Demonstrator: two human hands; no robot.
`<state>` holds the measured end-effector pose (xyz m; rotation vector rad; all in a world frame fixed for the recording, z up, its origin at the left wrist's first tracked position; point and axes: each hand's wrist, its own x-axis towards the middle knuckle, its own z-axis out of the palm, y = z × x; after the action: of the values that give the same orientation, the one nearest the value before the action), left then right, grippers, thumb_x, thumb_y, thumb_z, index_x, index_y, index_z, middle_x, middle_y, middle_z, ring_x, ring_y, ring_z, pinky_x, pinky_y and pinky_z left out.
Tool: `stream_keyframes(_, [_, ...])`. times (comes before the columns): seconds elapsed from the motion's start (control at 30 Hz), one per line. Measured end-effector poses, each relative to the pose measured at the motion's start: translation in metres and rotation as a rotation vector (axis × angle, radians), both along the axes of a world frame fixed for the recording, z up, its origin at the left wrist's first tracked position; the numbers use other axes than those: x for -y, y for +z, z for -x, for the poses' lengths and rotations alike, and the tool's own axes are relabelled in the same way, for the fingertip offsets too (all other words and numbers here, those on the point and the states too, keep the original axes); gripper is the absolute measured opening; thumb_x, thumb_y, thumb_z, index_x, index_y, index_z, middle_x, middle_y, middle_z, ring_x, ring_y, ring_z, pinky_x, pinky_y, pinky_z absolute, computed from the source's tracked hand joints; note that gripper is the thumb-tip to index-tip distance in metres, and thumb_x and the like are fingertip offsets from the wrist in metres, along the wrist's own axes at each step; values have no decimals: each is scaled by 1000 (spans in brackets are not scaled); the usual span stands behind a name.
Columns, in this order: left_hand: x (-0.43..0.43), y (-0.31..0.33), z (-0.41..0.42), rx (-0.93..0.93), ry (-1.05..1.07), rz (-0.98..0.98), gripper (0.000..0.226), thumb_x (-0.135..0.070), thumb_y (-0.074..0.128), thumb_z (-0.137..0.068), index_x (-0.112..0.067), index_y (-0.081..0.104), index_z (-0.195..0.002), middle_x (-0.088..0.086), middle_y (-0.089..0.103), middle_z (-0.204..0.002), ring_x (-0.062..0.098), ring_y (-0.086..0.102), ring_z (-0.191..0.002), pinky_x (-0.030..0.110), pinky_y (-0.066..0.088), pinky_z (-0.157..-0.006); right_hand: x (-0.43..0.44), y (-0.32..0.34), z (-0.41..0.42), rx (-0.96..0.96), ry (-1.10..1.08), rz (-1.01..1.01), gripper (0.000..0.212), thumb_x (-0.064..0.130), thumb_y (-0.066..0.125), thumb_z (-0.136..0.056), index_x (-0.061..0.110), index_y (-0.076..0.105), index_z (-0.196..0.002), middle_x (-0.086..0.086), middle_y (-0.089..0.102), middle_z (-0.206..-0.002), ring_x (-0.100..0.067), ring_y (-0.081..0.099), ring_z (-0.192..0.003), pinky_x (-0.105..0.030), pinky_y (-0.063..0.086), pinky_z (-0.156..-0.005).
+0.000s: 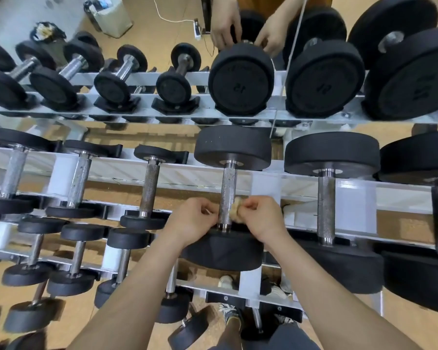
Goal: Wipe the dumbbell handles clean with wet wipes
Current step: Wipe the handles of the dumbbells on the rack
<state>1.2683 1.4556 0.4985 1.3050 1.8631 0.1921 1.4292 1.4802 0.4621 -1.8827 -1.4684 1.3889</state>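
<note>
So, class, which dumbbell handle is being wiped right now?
The handle between the left hand and right hand: only it has a crumpled wipe against it. The other handles are untouched.

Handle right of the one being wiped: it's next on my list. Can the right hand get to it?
Probably yes. That handle lies bare on the rack, nothing over it, just beside the right hand, which holds the wipe.
</note>
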Motion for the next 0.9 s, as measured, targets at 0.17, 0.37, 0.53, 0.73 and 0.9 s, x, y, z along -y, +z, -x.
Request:
stream_keyframes(0.17, [-5, -4, -7, 188, 1, -89, 13, -22, 75, -83, -25, 67, -92, -10, 68, -81, 9, 62, -74, 27, 51, -75, -2, -5, 17, -112, -57, -39, 16, 18, 70, -82, 19, 61, -69, 3, 64, -70, -15, 58, -67, -24, 47, -63])
stream_keyframes(0.37, [-11, -16, 2, 122, 33, -140, 14, -13, 77, -79, -23, 68, -73, -5, 72, -72, 15, 68, -75, 41, 56, -79, -3, -1, 10, -408, -173, 131, 21, 1, 66, -82, 14, 67, -66, 1, 62, -57, -10, 55, -53, -21, 46, -54])
stream_keyframes(0.53, [-48, -14, -12, -36, 317, -385, 8, -22, 63, -92, -22, 58, -85, -15, 61, -73, 9, 60, -73, 26, 43, -66, -21, -12, 25, -476, -540, 52, 12, 10, 62, -90, 21, 65, -86, -8, 70, -88, -21, 66, -77, -32, 55, -71])
stream_keyframes(0.73, [-52, -23, -32, -133, 267, -504, 13, -26, 58, -94, -19, 68, -93, -4, 69, -88, 18, 63, -82, 31, 45, -71, -32, -9, 39, -411, -658, -71, 14, 9, 63, -86, 22, 67, -84, 1, 70, -84, -19, 67, -82, -40, 57, -83])
stream_keyframes(0.9, [-42, -26, -34, -248, -6, -590, 22, -19, 59, -94, -10, 71, -110, 7, 68, -102, 28, 63, -88, 32, 46, -71, -31, -6, 35, -443, -589, -87, 10, 13, 66, -84, 20, 72, -86, 6, 72, -84, -9, 66, -84, -28, 54, -80])
